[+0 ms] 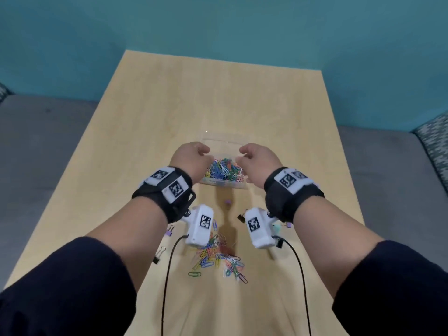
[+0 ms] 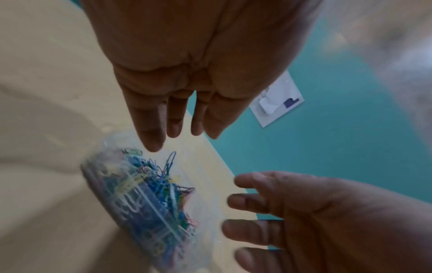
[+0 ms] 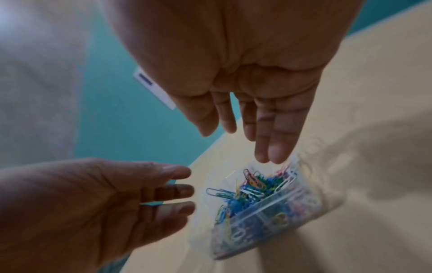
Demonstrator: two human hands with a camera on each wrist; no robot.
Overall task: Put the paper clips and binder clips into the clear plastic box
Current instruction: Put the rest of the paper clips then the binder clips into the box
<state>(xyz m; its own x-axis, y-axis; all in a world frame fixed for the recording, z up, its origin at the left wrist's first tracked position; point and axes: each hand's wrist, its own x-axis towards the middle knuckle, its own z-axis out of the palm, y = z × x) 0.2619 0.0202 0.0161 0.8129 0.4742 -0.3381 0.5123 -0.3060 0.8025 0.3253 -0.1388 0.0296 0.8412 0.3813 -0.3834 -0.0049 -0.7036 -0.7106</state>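
Left hand [image 1: 191, 157] and right hand [image 1: 258, 158] over clear box [image 1: 221, 184] mid-surface [image 1: 150, 117], fingers spread loose, holding nothing, apart. Box full of paper clips [image 1: 224, 170]; more clips [image 1: 218, 259] and binder clips [image 1: 158, 254] loose nearer.

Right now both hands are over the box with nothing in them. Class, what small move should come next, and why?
Probably draw both hands back toward the loose clips on the table near the person. The left hand and right hand hang open over the box, which already holds many clips, while a heap and a few binder clips still lie outside it.
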